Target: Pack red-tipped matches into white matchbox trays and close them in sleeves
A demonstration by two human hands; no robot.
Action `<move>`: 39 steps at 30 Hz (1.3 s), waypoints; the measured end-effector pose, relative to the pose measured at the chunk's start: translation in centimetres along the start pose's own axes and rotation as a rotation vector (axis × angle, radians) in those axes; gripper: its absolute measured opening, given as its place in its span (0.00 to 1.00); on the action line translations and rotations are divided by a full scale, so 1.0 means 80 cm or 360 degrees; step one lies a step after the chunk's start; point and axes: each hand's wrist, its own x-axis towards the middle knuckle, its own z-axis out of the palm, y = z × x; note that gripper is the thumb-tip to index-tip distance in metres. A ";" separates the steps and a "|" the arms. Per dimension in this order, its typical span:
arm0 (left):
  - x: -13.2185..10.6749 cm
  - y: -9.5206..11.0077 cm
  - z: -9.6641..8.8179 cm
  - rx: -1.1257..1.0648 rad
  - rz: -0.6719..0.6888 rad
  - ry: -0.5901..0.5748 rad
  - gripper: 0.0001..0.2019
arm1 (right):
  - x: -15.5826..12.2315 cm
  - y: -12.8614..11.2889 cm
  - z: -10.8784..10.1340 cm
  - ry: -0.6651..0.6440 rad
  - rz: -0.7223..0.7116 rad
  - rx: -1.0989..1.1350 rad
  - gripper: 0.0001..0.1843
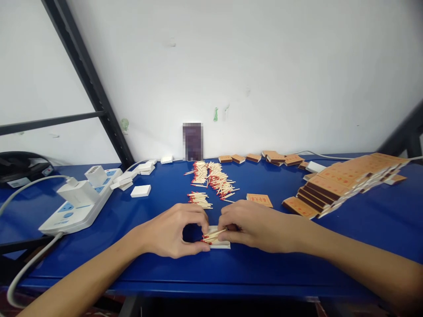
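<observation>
At the far left of a blue tabletop, a black object, too partly seen to name, lies behind a white power strip fitted with a large white adapter and a smaller white USB charger. Just right of the strip, plain white matchbox trays lie scattered and overlapping toward the wall. At the front, a person's left hand curves into a C, thumb and forefinger holding the left end of a white matchbox tray from its near and far sides. Beyond it sit a small bundle of matches and two larger heaps, with a dark, pixelated rectangle upright near the wall. The right hand closes in a narrow pinch on a few matchsticks, red heads pointing left, directly over the tray at the front edge. Just behind that hand rests a single orange matchbox; farther back, loose matchboxes line the wall. At right, a long, leaning row of stacked matchboxes shows orange faces and dark brown sides.
</observation>
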 end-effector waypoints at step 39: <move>-0.003 -0.034 -0.008 0.0633 -0.0262 0.0226 0.08 | 0.030 0.016 0.033 0.0153 0.0235 -0.0595 0.21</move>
